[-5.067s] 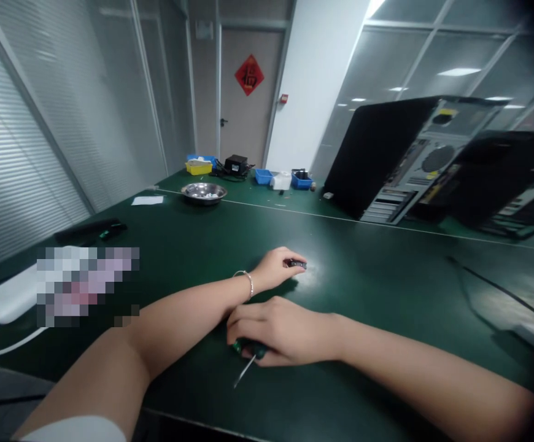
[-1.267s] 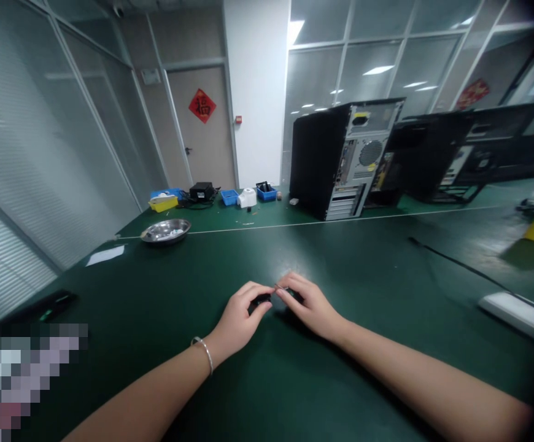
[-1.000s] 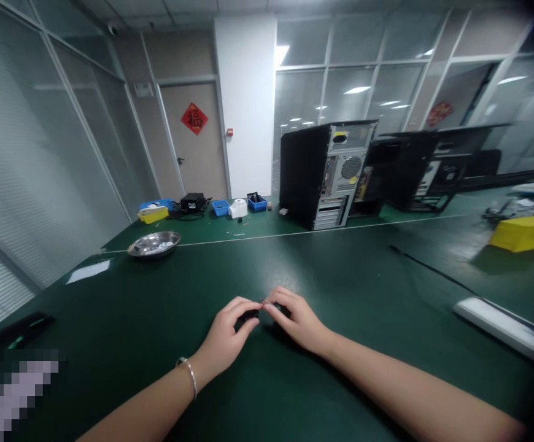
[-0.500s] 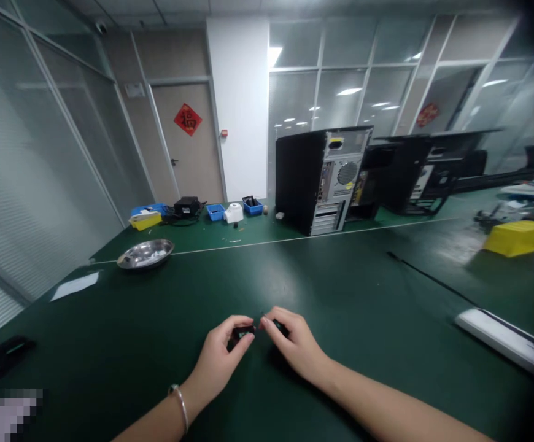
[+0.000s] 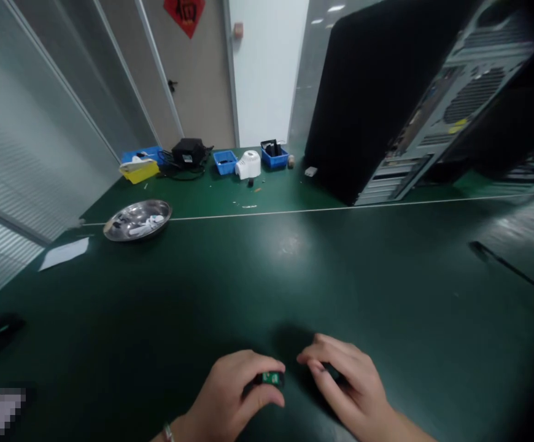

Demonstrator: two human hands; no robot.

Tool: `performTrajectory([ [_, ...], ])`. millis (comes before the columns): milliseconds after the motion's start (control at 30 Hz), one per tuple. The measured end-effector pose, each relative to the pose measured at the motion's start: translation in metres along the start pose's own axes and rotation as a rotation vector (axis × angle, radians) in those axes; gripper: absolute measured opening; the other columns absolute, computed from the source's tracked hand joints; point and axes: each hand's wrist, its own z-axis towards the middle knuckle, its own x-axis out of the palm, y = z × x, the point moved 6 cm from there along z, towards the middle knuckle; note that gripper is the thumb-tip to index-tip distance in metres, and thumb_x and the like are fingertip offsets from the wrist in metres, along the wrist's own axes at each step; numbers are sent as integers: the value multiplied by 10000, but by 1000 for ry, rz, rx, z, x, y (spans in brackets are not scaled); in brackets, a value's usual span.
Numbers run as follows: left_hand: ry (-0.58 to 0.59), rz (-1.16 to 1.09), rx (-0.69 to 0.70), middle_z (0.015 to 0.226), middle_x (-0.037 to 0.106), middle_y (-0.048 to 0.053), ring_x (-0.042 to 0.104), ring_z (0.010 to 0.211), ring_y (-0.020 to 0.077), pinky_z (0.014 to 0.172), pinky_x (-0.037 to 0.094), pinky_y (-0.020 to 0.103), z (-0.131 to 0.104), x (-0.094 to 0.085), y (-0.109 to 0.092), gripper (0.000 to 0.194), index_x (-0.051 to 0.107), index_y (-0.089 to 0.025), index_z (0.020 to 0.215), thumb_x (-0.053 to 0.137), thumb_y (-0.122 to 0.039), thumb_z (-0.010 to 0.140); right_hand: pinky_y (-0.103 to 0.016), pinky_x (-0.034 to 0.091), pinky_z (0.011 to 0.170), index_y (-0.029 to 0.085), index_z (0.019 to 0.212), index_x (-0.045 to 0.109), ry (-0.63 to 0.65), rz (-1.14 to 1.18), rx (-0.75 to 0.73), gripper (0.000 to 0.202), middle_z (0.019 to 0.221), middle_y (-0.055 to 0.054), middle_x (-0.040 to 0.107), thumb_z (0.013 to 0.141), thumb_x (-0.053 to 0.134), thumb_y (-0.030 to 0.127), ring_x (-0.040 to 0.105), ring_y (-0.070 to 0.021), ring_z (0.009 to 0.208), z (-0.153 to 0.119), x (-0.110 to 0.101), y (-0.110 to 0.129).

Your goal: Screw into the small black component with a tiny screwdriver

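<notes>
At the bottom middle, my left hand [image 5: 232, 393] grips a small black part with a green circuit board [image 5: 272, 378] between thumb and forefinger. The board's end faces toward my right hand [image 5: 352, 380], which is closed just to the right, a short gap away. Its thumb and forefinger are nearly together, and a small dark thing shows within the curled fingers; what it is I cannot make out. Both hands are low over the green tabletop [image 5: 230, 288].
A steel bowl [image 5: 161, 226] with white pieces stands at left, near a sheet of paper [image 5: 64, 253]. Blue trays [image 5: 225, 170], a white device [image 5: 248, 166] and a black computer case [image 5: 354, 104] line the back. A dark cable [image 5: 515, 264] lies at right.
The view has tipped down and turned left. My hands sit lower in view and farther apart. The green board in my left hand shows more clearly.
</notes>
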Motion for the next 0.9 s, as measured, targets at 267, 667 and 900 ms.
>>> performTrajectory([
  [267,-40,59,-25,953,771,22,715,856,166,818,517,235,-1,2,1,149,723,-227,1000,655,-308,893,-259,486,556,222,832,637,-83,-22,3,198,689,-22,670,951,483,186,629,-147,598,1,-2,0],
  [667,-16,325,172,973,759,20,685,811,157,761,483,263,-19,13,-22,194,707,-205,1029,604,-336,929,-233,459,663,175,742,663,-196,-28,-43,283,712,-17,694,947,517,306,634,-133,669,-8,5,12],
  [900,-37,357,249,958,762,19,701,824,149,767,511,251,-21,14,-27,175,706,-199,1010,600,-317,935,-232,473,675,172,748,675,-198,18,-10,276,715,-14,702,944,527,298,645,-132,682,-7,6,17],
])
